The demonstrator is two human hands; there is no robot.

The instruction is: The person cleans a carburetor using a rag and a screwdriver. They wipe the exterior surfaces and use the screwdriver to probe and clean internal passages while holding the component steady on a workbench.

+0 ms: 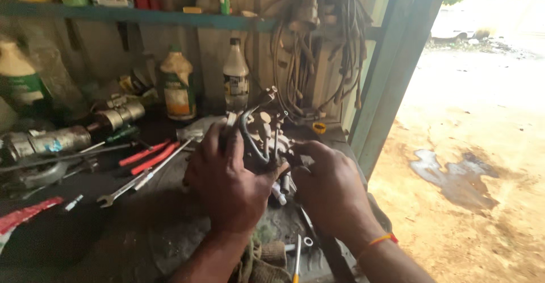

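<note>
On the cluttered workbench (142, 226), both hands grip a carburetor (267, 138).

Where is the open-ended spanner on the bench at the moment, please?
The spanner lies on the bench left of the left hand, just below the red-handled pliers.

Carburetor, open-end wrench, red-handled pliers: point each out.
carburetor (267, 132), head view, on its metal body between the hands.
open-end wrench (122, 191), head view, mid-shaft on the bench.
red-handled pliers (149, 157), head view, on the red grips.
</note>
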